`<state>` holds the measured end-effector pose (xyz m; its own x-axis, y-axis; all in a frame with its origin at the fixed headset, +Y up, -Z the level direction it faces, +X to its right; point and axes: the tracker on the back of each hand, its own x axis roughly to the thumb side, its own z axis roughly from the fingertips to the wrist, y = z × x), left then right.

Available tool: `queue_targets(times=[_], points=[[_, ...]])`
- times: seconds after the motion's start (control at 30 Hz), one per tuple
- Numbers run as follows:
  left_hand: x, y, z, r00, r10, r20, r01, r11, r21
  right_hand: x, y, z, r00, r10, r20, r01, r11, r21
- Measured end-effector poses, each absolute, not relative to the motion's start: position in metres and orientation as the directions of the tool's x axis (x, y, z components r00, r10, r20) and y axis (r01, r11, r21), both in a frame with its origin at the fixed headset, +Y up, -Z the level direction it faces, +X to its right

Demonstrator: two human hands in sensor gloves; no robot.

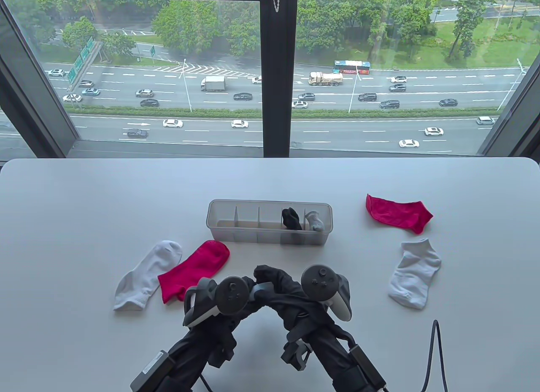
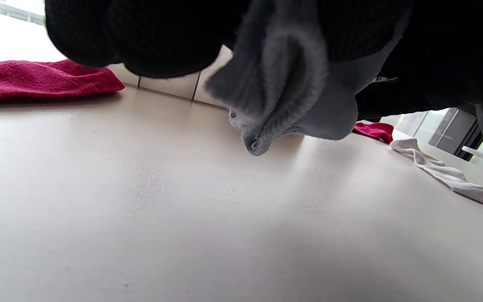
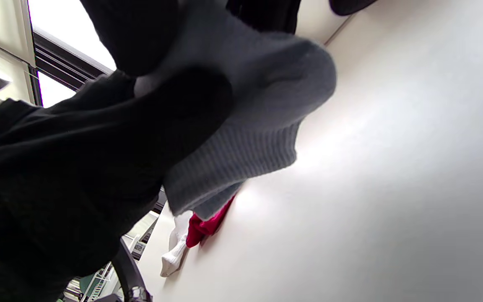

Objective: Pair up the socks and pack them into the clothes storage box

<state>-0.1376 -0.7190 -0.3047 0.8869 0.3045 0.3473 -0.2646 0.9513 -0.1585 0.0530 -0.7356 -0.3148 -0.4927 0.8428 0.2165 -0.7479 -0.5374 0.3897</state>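
Grey sock (image 2: 283, 84): pinched between left grip (image 1: 219, 297) and right grip (image 1: 312, 288) near counter's front edge, likely being folded for box (image 1: 270, 227).

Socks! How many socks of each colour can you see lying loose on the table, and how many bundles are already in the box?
Red socks on the table: 2
White socks on the table: 2
Black bundle in the box: 1
Grey bundle in the box: 1
Grey sock bundle held in both hands: 1
Total: 7
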Motion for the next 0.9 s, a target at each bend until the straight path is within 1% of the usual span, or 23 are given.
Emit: queue_targets(times=[0.03, 0.1, 0.13, 0.2, 0.27, 0.33, 0.37, 0.43, 0.47, 0.5, 0.53, 0.6, 0.63, 0.67, 0.73, 0.8, 0.83, 0.87, 0.9], points=[[-0.138, -0.719, -0.304, 0.883, 0.311, 0.352, -0.278, 0.95, -0.144, 0.055, -0.735, -0.315, -0.512, 0.828, 0.23, -0.746, -0.561, 0.359], [-0.135, -0.718, -0.301, 0.889, 0.284, 0.36, -0.255, 0.959, -0.125, 0.058, -0.735, -0.314, -0.52, 0.826, 0.217, -0.757, -0.564, 0.331], [-0.133, -0.716, -0.299, 0.89, 0.27, 0.368, -0.256, 0.963, -0.088, 0.059, -0.737, -0.314, -0.523, 0.826, 0.212, -0.764, -0.564, 0.313], [-0.128, -0.712, -0.295, 0.853, 0.285, 0.438, -0.287, 0.956, -0.063, 0.062, -0.738, -0.315, -0.497, 0.847, 0.19, -0.786, -0.532, 0.314], [-0.125, -0.711, -0.295, 0.852, 0.27, 0.449, -0.282, 0.959, -0.041, 0.064, -0.738, -0.316, -0.468, 0.865, 0.179, -0.799, -0.501, 0.333], [-0.125, -0.712, -0.296, 0.855, 0.272, 0.441, -0.273, 0.96, -0.062, 0.062, -0.738, -0.315, -0.455, 0.868, 0.198, -0.784, -0.496, 0.374], [-0.127, -0.714, -0.298, 0.853, 0.284, 0.438, -0.273, 0.958, -0.089, 0.06, -0.739, -0.316, -0.428, 0.881, 0.201, -0.771, -0.471, 0.428], [-0.129, -0.717, -0.298, 0.852, 0.292, 0.435, -0.264, 0.956, -0.124, 0.061, -0.737, -0.317, -0.443, 0.877, 0.187, -0.784, -0.48, 0.393], [-0.13, -0.718, -0.298, 0.845, 0.302, 0.442, -0.271, 0.953, -0.134, 0.062, -0.736, -0.318, -0.478, 0.857, 0.193, -0.785, -0.515, 0.343], [-0.129, -0.718, -0.299, 0.84, 0.31, 0.444, -0.282, 0.951, -0.13, 0.062, -0.735, -0.318, -0.513, 0.829, 0.222, -0.761, -0.559, 0.33], [-0.128, -0.717, -0.301, 0.846, 0.303, 0.438, -0.272, 0.953, -0.134, 0.061, -0.735, -0.317, -0.526, 0.82, 0.227, -0.753, -0.573, 0.324], [-0.128, -0.718, -0.301, 0.857, 0.285, 0.429, -0.231, 0.957, -0.175, 0.062, -0.735, -0.316, -0.515, 0.831, 0.211, -0.775, -0.556, 0.3], [-0.127, -0.721, -0.301, 0.861, 0.272, 0.43, -0.218, 0.961, -0.171, 0.062, -0.736, -0.316, -0.496, 0.849, 0.183, -0.792, -0.529, 0.305], [-0.127, -0.721, -0.3, 0.873, 0.25, 0.419, -0.208, 0.967, -0.145, 0.062, -0.737, -0.317, -0.493, 0.851, 0.182, -0.786, -0.526, 0.325], [-0.128, -0.718, -0.299, 0.882, 0.245, 0.403, -0.222, 0.969, -0.103, 0.062, -0.74, -0.317, -0.504, 0.849, 0.162, -0.789, -0.528, 0.314], [-0.128, -0.718, -0.299, 0.872, 0.255, 0.417, -0.24, 0.967, -0.09, 0.062, -0.74, -0.318, -0.439, 0.888, 0.137, -0.81, -0.458, 0.366], [-0.129, -0.717, -0.301, 0.869, 0.267, 0.417, -0.235, 0.964, -0.127, 0.06, -0.739, -0.317, -0.421, 0.895, 0.144, -0.802, -0.442, 0.401], [-0.13, -0.718, -0.303, 0.864, 0.29, 0.412, -0.238, 0.956, -0.173, 0.059, -0.74, -0.317, -0.416, 0.891, 0.18, -0.776, -0.451, 0.441], [-0.132, -0.718, -0.304, 0.858, 0.311, 0.409, -0.25, 0.948, -0.197, 0.059, -0.739, -0.317, -0.432, 0.878, 0.206, -0.759, -0.477, 0.443]])
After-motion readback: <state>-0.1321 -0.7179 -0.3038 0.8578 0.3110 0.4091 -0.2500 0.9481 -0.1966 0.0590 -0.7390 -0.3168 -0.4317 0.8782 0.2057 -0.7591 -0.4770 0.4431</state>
